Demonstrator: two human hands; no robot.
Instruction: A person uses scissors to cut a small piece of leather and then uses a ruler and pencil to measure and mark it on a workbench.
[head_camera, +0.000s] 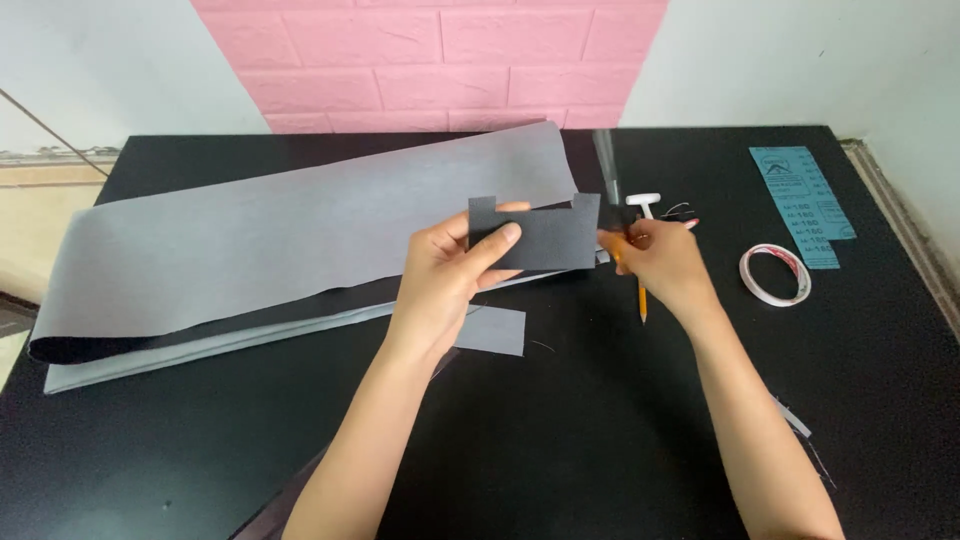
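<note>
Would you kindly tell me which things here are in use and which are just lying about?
In use: dark notched piece, pinched by left hand; scissors in right hand.

Lying about: large grey sheet, small grey offcut, pencil, tape roll, teal sandpaper strip.

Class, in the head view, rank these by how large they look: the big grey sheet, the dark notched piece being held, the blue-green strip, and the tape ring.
1. Big grey sheet
2. Dark notched piece
3. Blue-green strip
4. Tape ring
</note>
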